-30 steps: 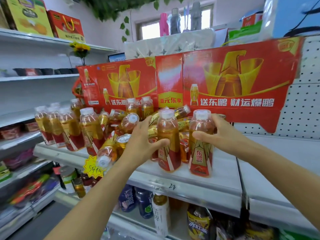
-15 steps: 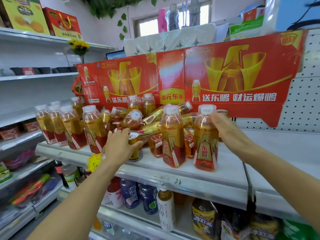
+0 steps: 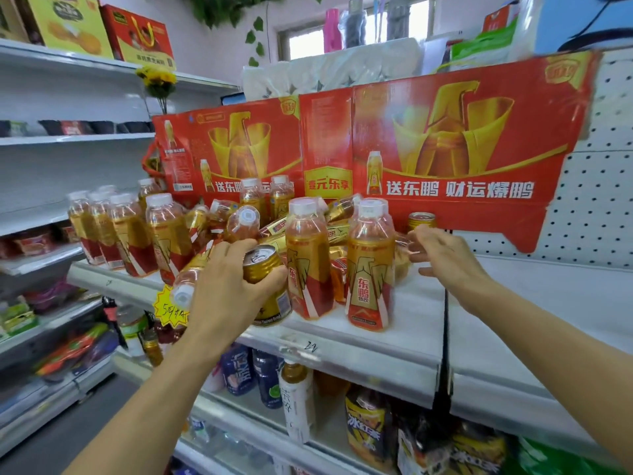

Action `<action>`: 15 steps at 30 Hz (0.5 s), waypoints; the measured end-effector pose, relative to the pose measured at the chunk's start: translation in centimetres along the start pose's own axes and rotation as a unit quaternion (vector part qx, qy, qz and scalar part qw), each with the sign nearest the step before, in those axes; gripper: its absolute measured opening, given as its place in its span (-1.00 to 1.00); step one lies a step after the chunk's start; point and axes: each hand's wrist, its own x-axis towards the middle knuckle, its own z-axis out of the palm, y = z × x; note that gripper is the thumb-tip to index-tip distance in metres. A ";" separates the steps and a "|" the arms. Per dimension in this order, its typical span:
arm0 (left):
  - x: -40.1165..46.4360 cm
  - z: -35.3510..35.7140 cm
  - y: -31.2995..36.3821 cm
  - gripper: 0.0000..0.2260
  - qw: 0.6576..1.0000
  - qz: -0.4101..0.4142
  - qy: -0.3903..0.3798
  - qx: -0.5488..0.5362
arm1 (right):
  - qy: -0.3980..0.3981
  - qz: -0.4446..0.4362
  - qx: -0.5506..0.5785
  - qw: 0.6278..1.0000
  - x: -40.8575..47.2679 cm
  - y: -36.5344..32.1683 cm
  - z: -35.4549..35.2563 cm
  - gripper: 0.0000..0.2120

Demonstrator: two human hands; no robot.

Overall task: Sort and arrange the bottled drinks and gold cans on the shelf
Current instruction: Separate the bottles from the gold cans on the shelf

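Shelf (image 3: pixel 359 341), white metal, drinks tier.

Bottled drinks, upright: two at the front edge, one (image 3: pixel 308 262) at centre and one (image 3: pixel 370 269) at its 3 o'clock, just apart; a row of four (image 3: pixel 133 234) at 9 o'clock; two more (image 3: pixel 267 197) at 12 o'clock against the backing card. A further one at far left rear is partly hidden.

Bottled drinks, toppled: a heap (image 3: pixel 239 224) between the row and the front pair; count uncertain, several overlap. One (image 3: pixel 188 286) overhangs the shelf lip, cap outward.

Gold cans: two plainly seen. One (image 3: pixel 265 282) is gripped in the left hand (image 3: pixel 226 289), fingers and thumb curled round it, touching the centre bottle at its 9 o'clock. One (image 3: pixel 422 221) stands upright at 1 o'clock, behind the right hand (image 3: pixel 445 258).

Right hand: fingers loosely spread, holding nothing, just beside the right front bottle.

Surroundings: red display card (image 3: pixel 445 149) behind the stock; yellow price star (image 3: pixel 169 308) on the lip at 8 o'clock; other bottles on the tier below (image 3: pixel 294 399).
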 end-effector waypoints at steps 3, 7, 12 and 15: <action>-1.5 -0.1 3.5 -0.47 1.000 0.001 0.006 -0.002 | -0.041 -0.008 -0.040 0.998 0.9 0.7 -1.6 -0.73; -3.5 0.6 9.0 -0.48 1.000 0.011 0.015 -0.005 | -0.091 -0.025 -0.104 0.990 2.6 1.3 -4.4 -0.60; -5.5 3.1 15.9 -0.47 0.997 0.018 0.003 -0.074 | -0.103 -0.045 -0.160 0.981 5.0 2.5 -7.9 -0.53; -5.6 5.5 19.5 -0.48 0.995 0.027 -0.025 -0.093 | -0.102 -0.040 -0.200 0.974 6.8 3.2 -9.5 -0.53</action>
